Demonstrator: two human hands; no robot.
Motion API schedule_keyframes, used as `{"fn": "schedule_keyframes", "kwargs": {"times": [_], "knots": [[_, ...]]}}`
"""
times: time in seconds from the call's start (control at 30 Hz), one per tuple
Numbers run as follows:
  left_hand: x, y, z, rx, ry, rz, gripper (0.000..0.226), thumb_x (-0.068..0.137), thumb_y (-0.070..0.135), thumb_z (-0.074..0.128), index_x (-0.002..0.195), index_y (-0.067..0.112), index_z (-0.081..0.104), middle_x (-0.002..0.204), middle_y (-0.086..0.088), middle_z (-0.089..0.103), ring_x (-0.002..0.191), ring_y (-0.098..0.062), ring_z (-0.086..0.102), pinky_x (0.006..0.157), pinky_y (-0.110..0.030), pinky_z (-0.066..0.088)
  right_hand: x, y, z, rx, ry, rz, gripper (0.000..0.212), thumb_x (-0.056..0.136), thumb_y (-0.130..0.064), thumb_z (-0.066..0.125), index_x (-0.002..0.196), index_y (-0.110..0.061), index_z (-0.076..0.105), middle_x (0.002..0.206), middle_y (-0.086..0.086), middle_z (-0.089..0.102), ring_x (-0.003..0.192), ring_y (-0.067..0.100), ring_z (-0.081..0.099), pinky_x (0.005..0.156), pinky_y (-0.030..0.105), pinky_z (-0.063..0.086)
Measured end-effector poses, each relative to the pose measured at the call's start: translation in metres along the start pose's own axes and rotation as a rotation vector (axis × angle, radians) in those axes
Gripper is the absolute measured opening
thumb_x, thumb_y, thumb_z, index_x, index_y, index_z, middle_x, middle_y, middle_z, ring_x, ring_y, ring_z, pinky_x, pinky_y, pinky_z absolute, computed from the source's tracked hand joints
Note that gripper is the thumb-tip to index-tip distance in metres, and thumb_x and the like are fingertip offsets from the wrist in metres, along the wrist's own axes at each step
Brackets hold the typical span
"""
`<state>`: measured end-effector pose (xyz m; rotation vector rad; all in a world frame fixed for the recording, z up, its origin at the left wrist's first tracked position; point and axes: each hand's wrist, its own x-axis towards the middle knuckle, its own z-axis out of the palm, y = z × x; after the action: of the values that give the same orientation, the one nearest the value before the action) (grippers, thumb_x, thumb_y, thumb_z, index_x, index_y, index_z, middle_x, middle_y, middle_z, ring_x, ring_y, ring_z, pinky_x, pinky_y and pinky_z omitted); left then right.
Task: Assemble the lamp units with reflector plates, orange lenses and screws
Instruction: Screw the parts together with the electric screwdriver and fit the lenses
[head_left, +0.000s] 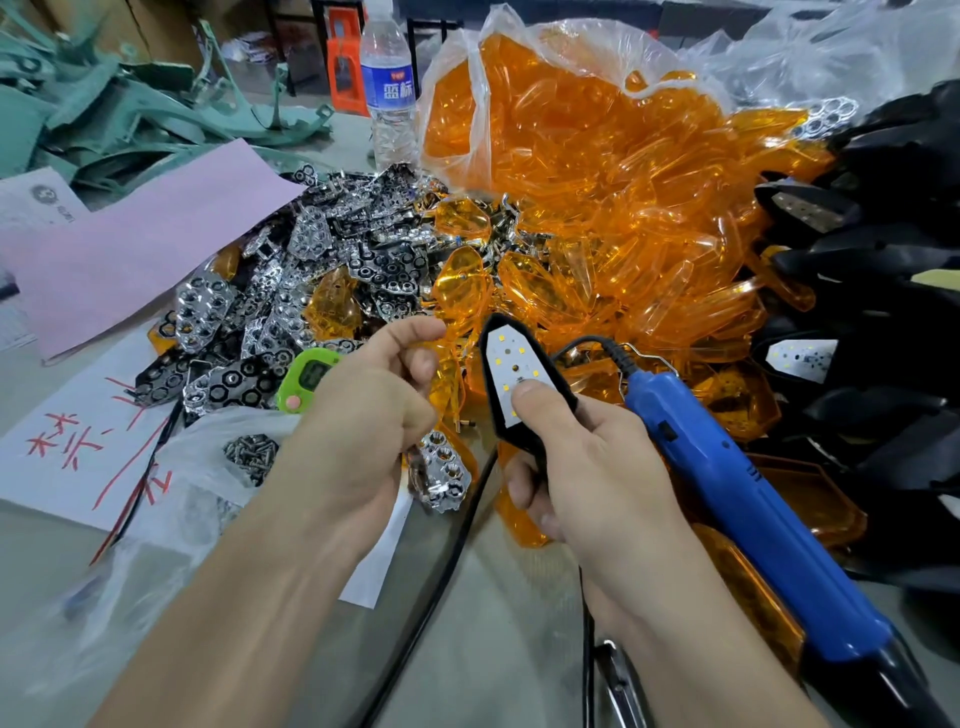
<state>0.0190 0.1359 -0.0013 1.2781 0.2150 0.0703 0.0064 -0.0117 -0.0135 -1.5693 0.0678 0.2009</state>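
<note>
My right hand (587, 467) grips a black lamp unit (519, 384) with a white LED board facing up; the thumb presses on the board. My left hand (363, 415) hovers just left of it, fingers curled, thumb and forefinger pinched; whether it holds something small I cannot tell. A chrome reflector plate (444, 475) lies under the left hand. Chrome reflector plates (291, 291) are heaped behind, orange lenses (597, 208) spill from a clear bag, and screws (252, 454) sit in a small plastic bag.
A blue electric screwdriver (737, 493) lies at right with its cable (441, 571) across the table. Black lamp housings (883, 312) are stacked far right. A green counter (306, 376), a water bottle (387, 88), pink paper (130, 244) and green plastic parts (104, 114) fill the left.
</note>
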Motion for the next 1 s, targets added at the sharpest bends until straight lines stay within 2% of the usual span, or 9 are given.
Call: {"fn": "schedule_keyframes", "kwargs": {"times": [0.07, 0.17, 0.27, 0.33, 0.4, 0.53, 0.73, 0.87, 1.0], "knots": [[0.001, -0.005, -0.005, 0.117, -0.08, 0.01, 0.075, 0.058, -0.036, 0.031, 0.105, 0.011, 0.065, 0.071, 0.004, 0.043, 0.057, -0.009, 0.032, 0.061, -0.033, 0.015, 0.001, 0.0, -0.001, -0.003, 0.006, 0.002, 0.028, 0.082, -0.054, 0.054, 0.088, -0.03, 0.068, 0.052, 0.004, 0.055, 0.04, 0.008, 0.039, 0.047, 0.029, 0.031], [0.007, -0.004, -0.011, 0.153, -0.209, -0.004, 0.068, 0.054, -0.026, 0.053, 0.11, 0.011, 0.068, 0.069, 0.007, 0.05, 0.058, -0.008, 0.045, 0.052, -0.018, 0.037, 0.001, 0.0, -0.001, 0.001, 0.021, -0.002, 0.024, 0.084, -0.053, 0.055, 0.089, -0.035, 0.069, 0.052, 0.003, 0.057, 0.04, 0.007, 0.042, 0.049, 0.03, 0.033], [0.01, 0.004, -0.017, 0.177, -0.328, -0.002, 0.054, 0.059, -0.009, 0.072, 0.108, 0.014, 0.074, 0.08, -0.002, 0.064, 0.071, -0.015, 0.06, 0.066, -0.023, 0.052, 0.0, 0.0, -0.001, 0.016, 0.027, 0.004, 0.025, 0.082, -0.055, 0.054, 0.089, -0.037, 0.07, 0.052, 0.003, 0.058, 0.041, 0.007, 0.043, 0.049, 0.03, 0.032], [0.011, 0.011, -0.026, 0.203, -0.337, 0.006, 0.044, 0.057, 0.0, 0.085, 0.095, 0.021, 0.078, 0.082, -0.009, 0.065, 0.07, -0.019, 0.062, 0.067, -0.024, 0.054, 0.0, 0.0, -0.001, 0.027, 0.032, 0.006, 0.021, 0.085, -0.054, 0.055, 0.089, -0.041, 0.071, 0.052, 0.002, 0.057, 0.041, 0.007, 0.042, 0.048, 0.029, 0.032], [0.012, 0.017, -0.035, 0.228, -0.351, 0.022, 0.041, 0.05, 0.012, 0.096, 0.083, 0.024, 0.077, 0.069, -0.001, 0.061, 0.06, -0.012, 0.058, 0.059, -0.019, 0.049, 0.0, 0.0, -0.001, 0.034, 0.032, 0.007, 0.018, 0.092, -0.052, 0.056, 0.085, -0.045, 0.07, 0.053, 0.002, 0.057, 0.041, 0.006, 0.042, 0.047, 0.027, 0.032], [0.011, 0.023, -0.041, 0.195, -0.323, 0.059, 0.054, 0.038, 0.047, 0.104, 0.078, 0.023, 0.077, 0.062, 0.005, 0.046, 0.056, -0.008, 0.054, 0.054, -0.02, 0.049, -0.001, -0.001, 0.0, 0.045, 0.036, 0.023, 0.028, 0.098, -0.048, 0.056, 0.074, -0.046, 0.07, 0.053, 0.003, 0.057, 0.041, 0.008, 0.042, 0.043, 0.024, 0.033], [0.005, 0.018, -0.027, 0.139, -0.319, 0.136, 0.049, 0.047, 0.05, 0.099, 0.084, 0.024, 0.081, 0.065, 0.01, 0.064, 0.06, -0.006, 0.063, 0.056, -0.02, 0.054, -0.001, 0.0, 0.002, 0.016, 0.065, 0.008, 0.025, 0.087, -0.053, 0.058, 0.076, -0.036, 0.072, 0.055, 0.003, 0.06, 0.05, 0.014, 0.05, 0.053, 0.034, 0.037], [0.004, 0.019, -0.028, 0.15, -0.238, 0.125, 0.059, 0.039, 0.053, 0.1, 0.085, 0.021, 0.083, 0.083, -0.012, 0.055, 0.064, -0.011, 0.064, 0.057, -0.024, 0.057, -0.001, 0.0, 0.001, -0.014, 0.075, 0.015, 0.027, 0.094, -0.049, 0.06, 0.074, -0.036, 0.072, 0.054, 0.003, 0.059, 0.046, 0.012, 0.047, 0.051, 0.033, 0.038], [0.003, 0.02, -0.028, 0.14, -0.232, 0.135, 0.059, 0.039, 0.053, 0.101, 0.085, 0.021, 0.083, 0.076, -0.009, 0.058, 0.063, -0.012, 0.065, 0.056, -0.025, 0.057, -0.002, -0.002, 0.0, -0.018, 0.077, 0.021, 0.026, 0.095, -0.048, 0.061, 0.074, -0.04, 0.072, 0.054, 0.0, 0.057, 0.048, 0.012, 0.048, 0.051, 0.033, 0.039]]}}
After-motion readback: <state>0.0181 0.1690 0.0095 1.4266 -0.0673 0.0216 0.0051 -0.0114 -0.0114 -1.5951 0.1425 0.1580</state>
